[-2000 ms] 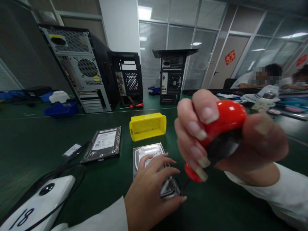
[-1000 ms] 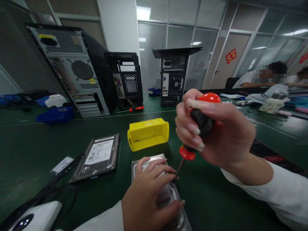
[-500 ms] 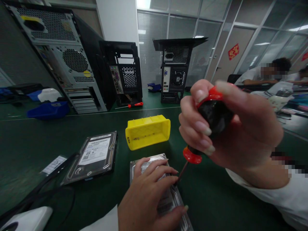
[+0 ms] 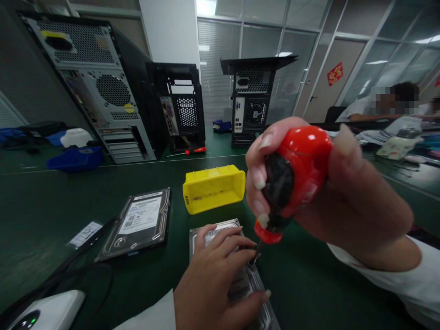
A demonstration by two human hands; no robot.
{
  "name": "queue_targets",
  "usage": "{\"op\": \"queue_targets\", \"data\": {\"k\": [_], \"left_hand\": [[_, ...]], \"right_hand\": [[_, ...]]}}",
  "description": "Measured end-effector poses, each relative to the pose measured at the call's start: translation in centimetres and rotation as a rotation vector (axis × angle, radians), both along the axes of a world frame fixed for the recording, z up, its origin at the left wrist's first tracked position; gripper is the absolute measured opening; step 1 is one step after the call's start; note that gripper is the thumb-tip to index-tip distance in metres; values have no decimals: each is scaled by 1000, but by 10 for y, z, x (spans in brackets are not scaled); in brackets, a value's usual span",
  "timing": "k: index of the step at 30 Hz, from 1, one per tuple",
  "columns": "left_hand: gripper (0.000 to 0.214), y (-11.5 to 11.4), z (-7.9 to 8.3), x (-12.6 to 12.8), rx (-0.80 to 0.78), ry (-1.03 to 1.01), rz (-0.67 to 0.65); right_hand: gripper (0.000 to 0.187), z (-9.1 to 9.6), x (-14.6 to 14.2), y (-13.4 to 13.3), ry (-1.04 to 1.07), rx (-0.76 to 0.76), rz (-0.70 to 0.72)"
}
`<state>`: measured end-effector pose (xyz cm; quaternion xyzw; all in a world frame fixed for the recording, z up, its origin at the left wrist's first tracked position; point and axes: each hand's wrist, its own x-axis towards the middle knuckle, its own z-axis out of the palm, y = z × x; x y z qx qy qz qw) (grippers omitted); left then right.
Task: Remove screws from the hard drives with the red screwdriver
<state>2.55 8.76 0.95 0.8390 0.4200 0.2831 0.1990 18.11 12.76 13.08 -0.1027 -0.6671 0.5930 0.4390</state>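
We are at the screw-turning step, by our reading. Our right hand (image 4: 338, 204) is wrapped round the fat red-and-black handle of the screwdriver (image 4: 302, 156), its grip closed tight with the fingertips curled over the near side of the handle and the thumb across the top. The thin shaft slants down and to the left, and its tip meets the right edge of the hard drive (image 4: 220, 228), just beside our fingertips. We cannot see the screw head itself.

Our left hand (image 4: 215, 282) lies flat on top of that drive, fingers spread and pressing down rather than pinching, so its grip is open. The hard drive sits on the green bench (image 4: 62, 197) right in front of us, near the centre, and only its far end shows past the knuckles.

We judge that the next move needs the tip kept square in the screw, firm downward pressure, and a steady left palm so the drive does not skate on the bench. The fingertips beside the shaft are at risk if the tip slips.

A second drive (image 4: 139, 222) lies to the left, label up. A yellow bin (image 4: 213, 188) rests on its side just beyond. Farther back stand three computer cases (image 4: 103, 91), with a spare screwdriver (image 4: 194, 150) lying between them.
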Motion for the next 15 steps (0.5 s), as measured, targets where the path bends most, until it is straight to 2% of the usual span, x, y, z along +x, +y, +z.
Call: {"op": "queue_targets", "data": {"k": [4, 10, 15], "left_hand": [[35, 1, 0, -1, -23, 9, -8], [35, -1, 8, 0, -80, 29, -7], [34, -2, 13, 0, -150, 67, -4]], "right_hand": [[27, -5, -2, 5, 73, 22, 19], [35, -9, -3, 9, 127, 36, -20], [35, -10, -4, 9, 162, 56, -37]]}}
